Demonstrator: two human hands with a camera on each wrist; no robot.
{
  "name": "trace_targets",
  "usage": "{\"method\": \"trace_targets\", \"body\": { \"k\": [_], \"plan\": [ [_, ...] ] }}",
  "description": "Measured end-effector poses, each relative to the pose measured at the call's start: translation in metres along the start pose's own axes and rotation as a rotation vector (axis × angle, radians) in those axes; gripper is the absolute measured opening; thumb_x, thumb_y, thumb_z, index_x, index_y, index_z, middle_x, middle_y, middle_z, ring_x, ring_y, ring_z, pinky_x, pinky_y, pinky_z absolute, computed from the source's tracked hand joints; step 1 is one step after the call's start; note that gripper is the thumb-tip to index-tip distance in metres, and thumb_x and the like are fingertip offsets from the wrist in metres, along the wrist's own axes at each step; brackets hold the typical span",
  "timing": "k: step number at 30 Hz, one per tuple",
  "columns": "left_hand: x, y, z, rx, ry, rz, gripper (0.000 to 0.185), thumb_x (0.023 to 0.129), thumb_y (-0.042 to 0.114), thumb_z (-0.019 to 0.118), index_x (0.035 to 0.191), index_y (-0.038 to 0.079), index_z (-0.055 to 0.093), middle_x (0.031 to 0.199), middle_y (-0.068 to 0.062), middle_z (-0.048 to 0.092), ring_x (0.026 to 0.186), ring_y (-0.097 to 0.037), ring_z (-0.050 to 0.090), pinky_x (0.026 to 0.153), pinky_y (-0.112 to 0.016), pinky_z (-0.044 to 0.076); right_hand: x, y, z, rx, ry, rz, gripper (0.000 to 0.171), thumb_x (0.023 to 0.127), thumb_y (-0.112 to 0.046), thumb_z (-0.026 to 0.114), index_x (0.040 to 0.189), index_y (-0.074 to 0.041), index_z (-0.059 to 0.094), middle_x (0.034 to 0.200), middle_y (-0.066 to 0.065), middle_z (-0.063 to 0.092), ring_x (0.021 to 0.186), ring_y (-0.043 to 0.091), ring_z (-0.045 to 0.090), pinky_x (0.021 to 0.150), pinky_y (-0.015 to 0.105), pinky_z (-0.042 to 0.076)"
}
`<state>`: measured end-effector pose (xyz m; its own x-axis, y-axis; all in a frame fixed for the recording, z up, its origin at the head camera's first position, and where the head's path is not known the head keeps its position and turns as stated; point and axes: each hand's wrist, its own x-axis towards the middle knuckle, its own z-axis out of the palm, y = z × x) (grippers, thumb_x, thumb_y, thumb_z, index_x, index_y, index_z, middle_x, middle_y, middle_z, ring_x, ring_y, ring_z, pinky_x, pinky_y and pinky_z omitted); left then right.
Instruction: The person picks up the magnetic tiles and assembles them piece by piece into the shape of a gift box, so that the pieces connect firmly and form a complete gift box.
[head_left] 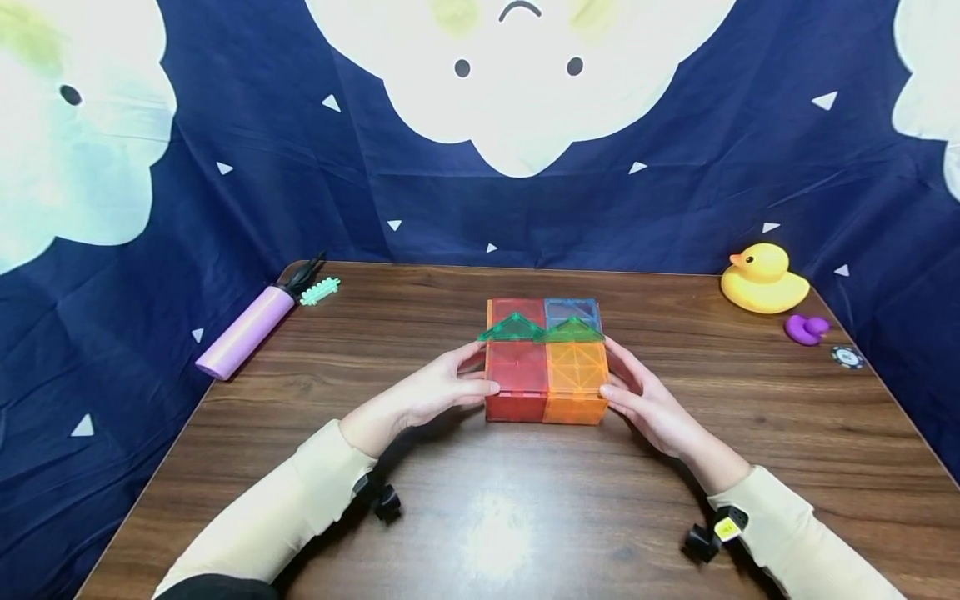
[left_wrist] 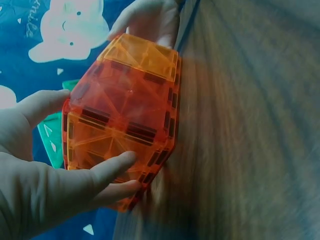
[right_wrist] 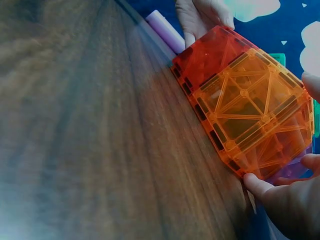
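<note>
A box of see-through magnetic tiles (head_left: 517, 367) stands on the table, with red and orange tiles in front and red and blue ones behind. Two green triangle tiles (head_left: 516, 327) rise across its top. The left hand (head_left: 442, 387) touches the box's left side, its fingers stretched along an orange side wall (left_wrist: 95, 145). From the right, the right hand (head_left: 652, 408) rests against the opposite side, with one fingertip at a lower corner of the orange tiles (right_wrist: 245, 95). Parts of both hands are hidden behind the box in the head view.
A lilac pump (head_left: 247, 329) and a mint-green toy piece (head_left: 320, 291) lie at the far left. At the far right sit a yellow duck (head_left: 763, 282), a purple duck (head_left: 806, 330) and a poker chip (head_left: 847, 357). Blue cloth (head_left: 525, 217) hangs behind the table (head_left: 585, 500).
</note>
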<state>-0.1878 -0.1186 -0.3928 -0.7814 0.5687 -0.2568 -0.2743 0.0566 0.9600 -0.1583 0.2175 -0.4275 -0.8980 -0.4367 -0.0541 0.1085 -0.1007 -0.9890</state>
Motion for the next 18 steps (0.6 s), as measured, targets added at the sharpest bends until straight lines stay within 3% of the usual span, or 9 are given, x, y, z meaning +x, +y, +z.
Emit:
{"method": "trace_targets", "body": {
  "k": [2,9,12,15,18],
  "plan": [
    [0.004,0.001,-0.004,-0.006,0.004,-0.005,0.087,0.097,0.004,0.064,0.162,-0.001,0.008,0.162,-0.023,0.025,0.142,-0.034,0.04,0.103,-0.04,0.047,0.005,-0.001,-0.001,-0.001,0.011,0.011,0.079,0.104,-0.011,0.054,0.165,-0.012,0.005,0.167,0.022,0.006,0.15,0.042,0.012,0.1,0.022,0.046],
    [0.014,0.003,-0.012,-0.022,0.013,-0.023,0.085,0.097,0.0,0.062,0.162,0.0,0.008,0.159,-0.023,0.032,0.136,-0.03,0.048,0.106,-0.043,0.045,0.015,-0.002,-0.002,0.0,0.033,0.029,0.077,0.104,-0.012,0.053,0.165,-0.013,0.006,0.168,0.021,0.006,0.151,0.042,0.012,0.098,0.021,0.045],
    [0.015,0.004,-0.016,-0.01,0.004,-0.029,0.085,0.096,0.0,0.063,0.162,0.0,0.01,0.157,-0.023,0.035,0.137,-0.032,0.048,0.106,-0.043,0.044,0.016,-0.001,-0.005,-0.002,0.011,0.015,0.077,0.104,-0.012,0.053,0.165,-0.012,0.006,0.168,0.022,0.005,0.15,0.037,0.018,0.1,0.021,0.044],
    [0.014,0.007,-0.026,0.069,-0.033,-0.013,0.084,0.094,0.001,0.067,0.161,0.0,0.016,0.158,-0.023,0.034,0.141,-0.036,0.042,0.11,-0.043,0.041,0.016,-0.001,-0.016,0.009,-0.076,-0.018,0.074,0.105,-0.01,0.049,0.165,-0.009,0.005,0.167,0.025,0.002,0.145,0.023,0.03,0.105,0.024,0.042],
    [0.014,0.018,-0.046,0.248,-0.05,0.044,0.08,0.093,0.003,0.068,0.159,-0.003,0.024,0.159,-0.025,0.033,0.144,-0.04,0.036,0.112,-0.047,0.038,0.018,-0.011,-0.038,-0.032,-0.165,-0.037,0.067,0.106,-0.007,0.045,0.163,-0.001,0.009,0.165,0.03,0.004,0.142,0.017,0.038,0.111,0.03,0.037]
  ]
}}
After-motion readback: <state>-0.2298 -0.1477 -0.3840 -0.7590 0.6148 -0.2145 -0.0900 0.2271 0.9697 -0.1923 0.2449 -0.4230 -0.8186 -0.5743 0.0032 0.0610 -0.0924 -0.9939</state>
